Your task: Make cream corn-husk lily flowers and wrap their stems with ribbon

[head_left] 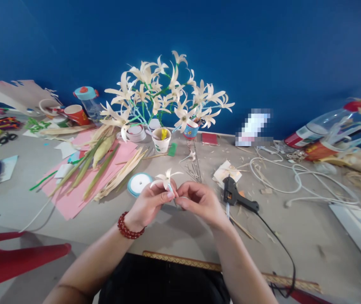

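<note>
My left hand (150, 202) pinches the base of a small cream husk flower (167, 176), its petals spread upward above my fingers. Against the same stem, just to the right, my right hand (201, 200) is closed with fingertips meeting the left ones. A red bead bracelet (129, 228) circles my left wrist. Both hands hover over the grey table (174, 232) near its front edge.
A black glue gun (236, 196) with its cord lies right of my hands. A ribbon roll (139, 183) sits to the left, beside corn husks on pink paper (72, 198). A bouquet of husk flowers (164, 97) stands behind in cups. White cable (297, 181), plastic bottle (323, 126), red chair (12, 257).
</note>
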A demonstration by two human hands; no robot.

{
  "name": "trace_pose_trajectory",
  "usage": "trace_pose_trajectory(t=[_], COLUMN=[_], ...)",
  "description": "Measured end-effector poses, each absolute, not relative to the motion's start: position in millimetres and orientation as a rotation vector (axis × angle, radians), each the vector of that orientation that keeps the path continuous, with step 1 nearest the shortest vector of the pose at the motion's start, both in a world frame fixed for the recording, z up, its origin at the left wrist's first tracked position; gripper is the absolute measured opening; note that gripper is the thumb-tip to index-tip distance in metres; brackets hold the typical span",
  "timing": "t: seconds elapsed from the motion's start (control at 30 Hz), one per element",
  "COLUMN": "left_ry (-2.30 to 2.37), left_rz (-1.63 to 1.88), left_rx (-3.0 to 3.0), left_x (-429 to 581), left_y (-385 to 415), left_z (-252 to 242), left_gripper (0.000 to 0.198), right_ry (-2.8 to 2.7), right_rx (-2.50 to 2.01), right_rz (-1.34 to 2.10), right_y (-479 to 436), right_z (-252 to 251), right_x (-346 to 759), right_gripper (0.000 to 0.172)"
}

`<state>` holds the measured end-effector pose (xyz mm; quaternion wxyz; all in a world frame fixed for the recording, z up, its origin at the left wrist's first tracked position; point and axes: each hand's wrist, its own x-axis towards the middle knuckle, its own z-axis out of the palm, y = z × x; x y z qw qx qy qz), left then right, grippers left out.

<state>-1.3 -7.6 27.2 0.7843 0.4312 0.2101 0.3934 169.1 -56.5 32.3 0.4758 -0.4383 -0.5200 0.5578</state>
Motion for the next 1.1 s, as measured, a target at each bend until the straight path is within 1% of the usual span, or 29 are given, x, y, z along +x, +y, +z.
trace_pose_trajectory(t=[0.3, 0.4, 0.7, 0.87, 1.0, 1.1], left_ry=[0.476, 0.461, 0.393, 0.422, 0.441, 0.503], left_rz=[0.829, 0.82, 0.812, 0.801, 0.833, 0.91], left_rx=[0.909, 0.914, 0.865, 0.84, 0.869, 0.883], left_x=[-0.4, -0.6, -1.6, -1.2, -0.3, 1.1], left_y=[-7.1, -6.8, -5.4, -6.1, -6.9, -8.0], left_z=[28.5, 27.9, 26.0, 27.9, 26.1, 21.9], left_gripper=[0.016, 0.017, 0.015, 0.018, 0.017, 0.015], right_ry=[-1.366, -1.353, -1.252, -1.233, -1.301, -1.382], right_rx=[-1.054, -1.05, -1.017, -1.013, -1.099, -1.173], right_rz=[1.261, 1.284, 1.421, 1.456, 1.323, 1.138], right_y=[-56.5, -55.8, -53.2, -54.0, -55.4, -57.4], right_z=[37.4, 35.2, 30.4, 28.7, 29.7, 31.7], right_x=[169.1, 168.6, 169.1, 168.6, 167.4, 166.5], right_gripper=[0.017, 0.015, 0.018, 0.02, 0.022, 0.017])
